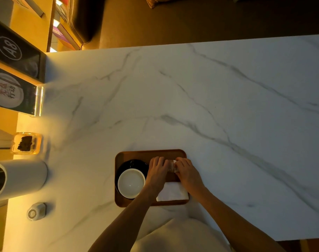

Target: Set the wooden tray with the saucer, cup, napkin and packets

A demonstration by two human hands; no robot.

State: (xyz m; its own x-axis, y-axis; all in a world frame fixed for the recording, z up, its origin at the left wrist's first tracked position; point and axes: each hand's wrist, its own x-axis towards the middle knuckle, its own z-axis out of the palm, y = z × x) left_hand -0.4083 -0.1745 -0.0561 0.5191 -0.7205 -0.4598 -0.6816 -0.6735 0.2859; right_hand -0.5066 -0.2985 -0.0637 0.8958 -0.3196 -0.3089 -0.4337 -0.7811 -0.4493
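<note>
A wooden tray lies on the marble table near its front edge. On its left half a dark saucer carries a white cup. A folded white napkin rests at the tray's near right corner. Over the tray's far right part, my left hand and my right hand meet, both pinching small packets between their fingertips. The packets are mostly hidden by the fingers.
Along the table's left edge stand a white cylinder, a glass ashtray with dark contents, a small grey object and an acrylic sign stand. The marble table stretches far and right.
</note>
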